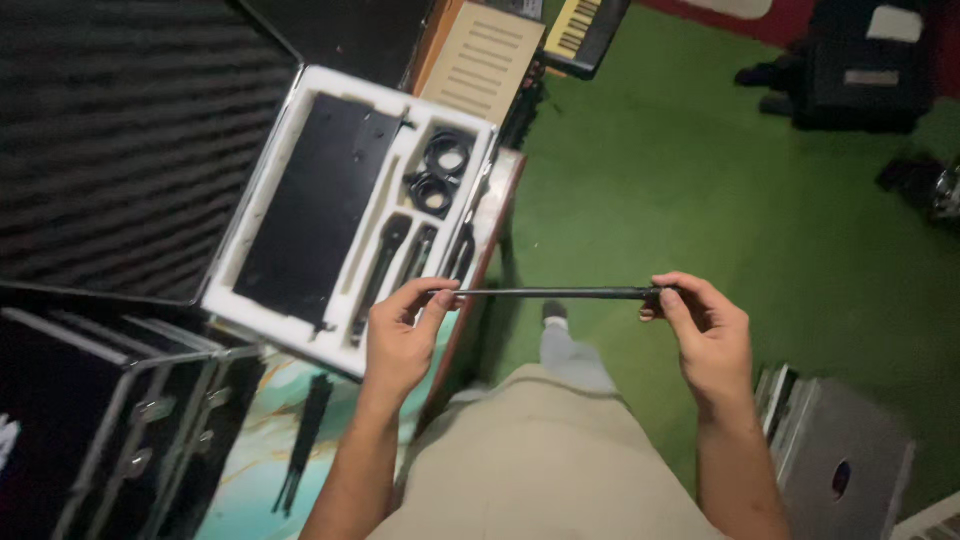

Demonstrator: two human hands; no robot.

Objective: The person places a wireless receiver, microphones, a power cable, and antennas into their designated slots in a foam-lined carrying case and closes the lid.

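A thin black rod [545, 293] is held level across the middle of the frame, out of the open case [285, 330] that lies at centre left; by the look of things, it has been lifted clear of the white foam insert [400, 100], while the rest of the kit sits in its slots: a flat black unit [320, 205], two coiled cables [440, 170], and the dark microphones [385, 265] in the lower cut-outs; whether the rod belongs to one of those slots cannot be told. The left hand [400, 340] is closed lightly on the rod's left end, thumb and fingertips pinched around it, the wrist bent upward just over the case's near edge; the right hand [705, 335] is closed on the thicker right end, fingers curled over it and the thumb alongside, above the green floor [700, 180]. Both forearms are raised from the bottom of the frame, well apart, with beige trousers [540, 460] between them; a grey box [840, 465] stands at lower right.
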